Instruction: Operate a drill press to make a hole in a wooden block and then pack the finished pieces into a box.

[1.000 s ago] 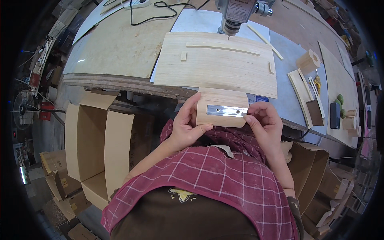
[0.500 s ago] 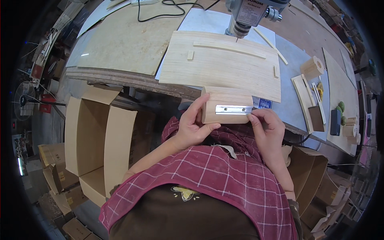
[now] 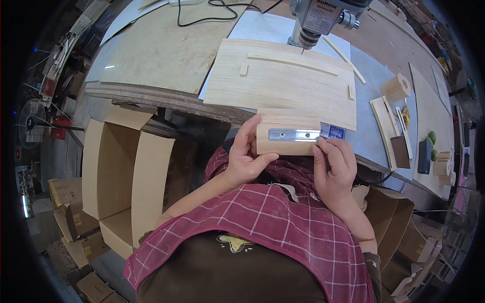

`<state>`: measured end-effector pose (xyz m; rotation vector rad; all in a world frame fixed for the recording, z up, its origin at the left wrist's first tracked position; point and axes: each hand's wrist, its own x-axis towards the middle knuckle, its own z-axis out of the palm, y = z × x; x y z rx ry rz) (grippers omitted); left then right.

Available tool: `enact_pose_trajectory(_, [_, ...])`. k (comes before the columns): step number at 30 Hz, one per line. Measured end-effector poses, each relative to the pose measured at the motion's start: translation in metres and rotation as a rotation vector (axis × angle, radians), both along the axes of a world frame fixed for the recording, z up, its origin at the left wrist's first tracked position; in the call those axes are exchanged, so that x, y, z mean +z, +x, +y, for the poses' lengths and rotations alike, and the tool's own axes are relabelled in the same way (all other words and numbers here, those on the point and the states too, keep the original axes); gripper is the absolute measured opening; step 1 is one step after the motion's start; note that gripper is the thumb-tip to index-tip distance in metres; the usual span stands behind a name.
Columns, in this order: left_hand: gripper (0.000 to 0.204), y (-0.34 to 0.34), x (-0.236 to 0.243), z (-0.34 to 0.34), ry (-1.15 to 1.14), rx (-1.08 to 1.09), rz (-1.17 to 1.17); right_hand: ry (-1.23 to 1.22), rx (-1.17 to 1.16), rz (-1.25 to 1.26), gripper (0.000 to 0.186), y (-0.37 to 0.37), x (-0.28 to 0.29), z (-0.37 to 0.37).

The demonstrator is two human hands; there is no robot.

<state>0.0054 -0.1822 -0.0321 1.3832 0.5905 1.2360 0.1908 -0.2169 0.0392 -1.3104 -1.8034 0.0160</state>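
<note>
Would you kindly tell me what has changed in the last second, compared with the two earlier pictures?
Very little. The left hand and right hand hold the small wooden block with its metal strip as before, at the bench edge; the right fingers sit at the strip's right end throughout. The jig board, drill press and cardboard box stayed put; only the view shifted slightly.

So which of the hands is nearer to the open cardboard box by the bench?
Left. The left hand grips the left end of the wooden block, on the side toward the cardboard box. The right hand holds the block's right end, farther from it.
</note>
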Motion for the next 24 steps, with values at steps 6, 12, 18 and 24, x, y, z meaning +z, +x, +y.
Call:
enact_pose_trajectory(6, [0.076,0.003,-0.001,0.001,0.057,0.035,0.012,-0.122,-0.063,0.107,0.015,0.001,-0.003,-0.002])
enact_pose_trajectory(12, [0.075,0.003,-0.011,0.000,0.083,0.110,0.072,-0.250,-0.094,0.296,0.013,0.005,-0.010,0.000])
enact_pose_trajectory(18, [0.076,0.002,-0.011,0.000,0.099,0.133,0.089,-0.397,-0.071,0.569,0.012,0.007,-0.014,-0.001])
enact_pose_trajectory(24, [0.077,0.002,-0.007,0.001,0.111,0.115,0.086,-0.353,-0.007,0.611,0.011,0.008,-0.014,0.002])
